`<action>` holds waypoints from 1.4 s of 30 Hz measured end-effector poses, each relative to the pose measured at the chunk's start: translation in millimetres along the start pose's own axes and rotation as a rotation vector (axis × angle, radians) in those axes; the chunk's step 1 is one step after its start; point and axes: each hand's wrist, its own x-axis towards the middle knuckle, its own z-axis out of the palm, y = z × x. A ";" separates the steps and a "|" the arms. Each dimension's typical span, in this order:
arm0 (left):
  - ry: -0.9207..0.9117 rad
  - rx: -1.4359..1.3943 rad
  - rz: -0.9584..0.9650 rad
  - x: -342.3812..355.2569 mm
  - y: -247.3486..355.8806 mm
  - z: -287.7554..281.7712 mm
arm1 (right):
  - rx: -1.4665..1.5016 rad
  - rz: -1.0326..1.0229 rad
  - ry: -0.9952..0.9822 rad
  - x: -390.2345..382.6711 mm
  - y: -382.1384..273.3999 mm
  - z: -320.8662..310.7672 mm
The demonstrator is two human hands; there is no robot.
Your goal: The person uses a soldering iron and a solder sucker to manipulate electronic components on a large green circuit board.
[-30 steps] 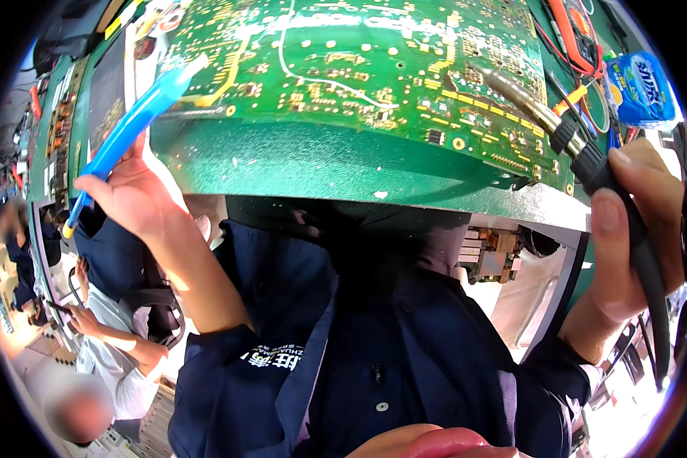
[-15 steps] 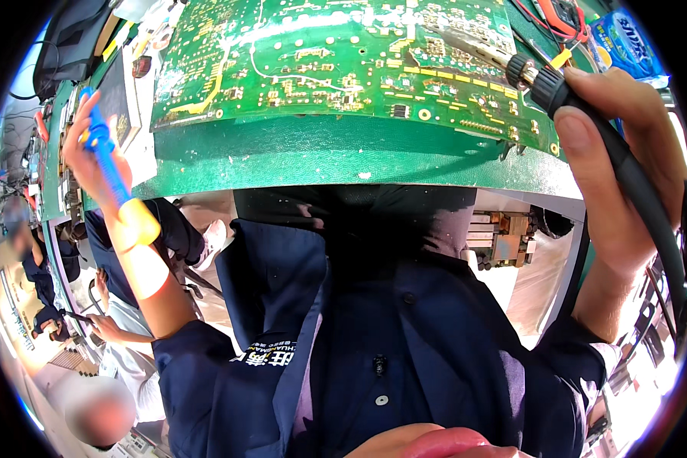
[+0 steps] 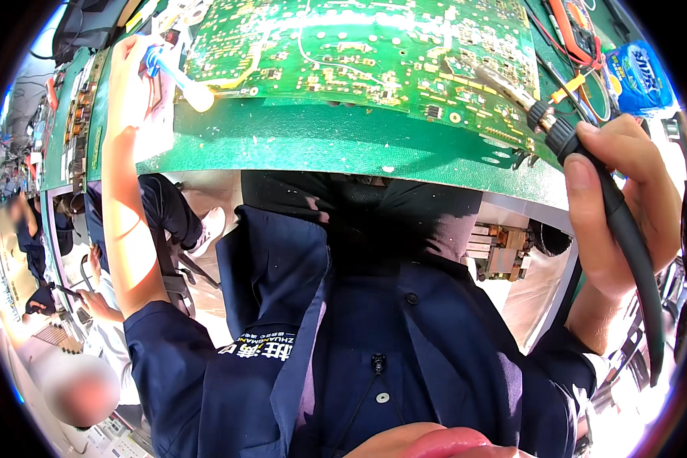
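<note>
A large green circuit board point(image 3: 359, 72) with many small parts lies on the green bench mat point(image 3: 298, 141) in front of me. My left hand point(image 3: 130, 72), at the board's left edge, is closed round a blue solder sucker point(image 3: 177, 76). Its pale yellow end points right, toward the board's near left corner. On the other side, my right hand point(image 3: 622, 198) grips the black handle of a soldering iron point(image 3: 561, 137), thumb and fingers round it. The iron's metal barrel reaches over the right part of the board; whether its tip touches, I cannot tell.
An orange multimeter point(image 3: 569, 34) with leads lies at the far right, beside a blue packet point(image 3: 640, 76). Further boards with parts point(image 3: 80, 114) line the left side. Under the bench is another board point(image 3: 500, 252). A person point(image 3: 103, 328) sits at the left.
My left hand has moved forward, and the solder sucker has swung from pointing toward me to pointing right. My right hand still holds the iron, slightly lower in view. The view has shifted a little.
</note>
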 end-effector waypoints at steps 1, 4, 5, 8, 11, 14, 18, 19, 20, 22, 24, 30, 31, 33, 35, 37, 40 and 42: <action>0.036 -0.102 -0.041 -0.5 3.8 5.2 | -0.001 0.008 0.012 -0.4 -0.1 0.5; 0.065 0.007 0.105 -0.5 3.6 7.1 | -0.002 0.069 0.023 -2.0 -0.5 -0.4; 0.024 0.322 0.329 0.4 -8.5 -2.8 | 0.010 0.097 0.017 -1.3 -2.0 -1.2; 0.050 0.136 0.230 -1.6 -11.5 -5.2 | 0.049 0.124 -0.002 -0.9 -1.0 -3.9; 0.011 -0.003 -0.038 -7.2 1.1 0.8 | 0.041 0.123 0.005 0.2 0.6 -1.8; -0.065 -0.005 -0.252 -13.3 22.8 10.2 | 0.027 0.196 0.005 -0.5 -7.5 -0.3; -0.189 -0.244 -0.162 -0.2 10.5 5.5 | -0.036 0.079 -0.009 -1.8 -11.8 5.0; -0.263 -0.168 -0.005 1.2 5.4 1.8 | -0.065 0.031 -0.019 -0.6 -12.8 6.7; -0.293 -0.086 0.069 3.5 -1.9 -1.8 | -0.094 -0.014 -0.025 0.2 -13.1 8.1; -0.260 0.130 0.124 -7.3 -1.2 -36.5 | -0.069 -0.101 -0.022 3.8 -11.0 7.2; -0.184 0.215 0.057 -15.4 2.0 -28.9 | -0.098 -0.155 -0.043 5.4 -10.9 9.2; 0.075 0.486 0.520 -79.0 106.6 68.1 | -0.161 -0.181 -0.059 7.9 -8.5 16.9; 0.059 0.449 0.599 -89.4 123.4 88.2 | -0.166 -0.182 -0.061 7.3 -8.0 16.4; 0.070 0.387 0.594 -110.8 145.9 120.5 | -0.161 -0.195 -0.069 7.7 -6.9 16.5; 0.150 0.280 0.585 -117.1 140.0 140.0 | -0.139 -0.217 -0.076 7.5 -6.1 25.4; 0.213 0.190 0.438 -116.4 129.2 145.4 | -0.141 -0.207 -0.082 8.6 -8.0 26.7; 0.345 0.111 0.194 -101.8 118.6 133.7 | -0.171 -0.199 -0.103 9.0 -11.0 26.7; 0.245 0.378 0.268 -88.8 110.3 122.8 | -0.188 -0.181 -0.114 10.5 -13.0 25.0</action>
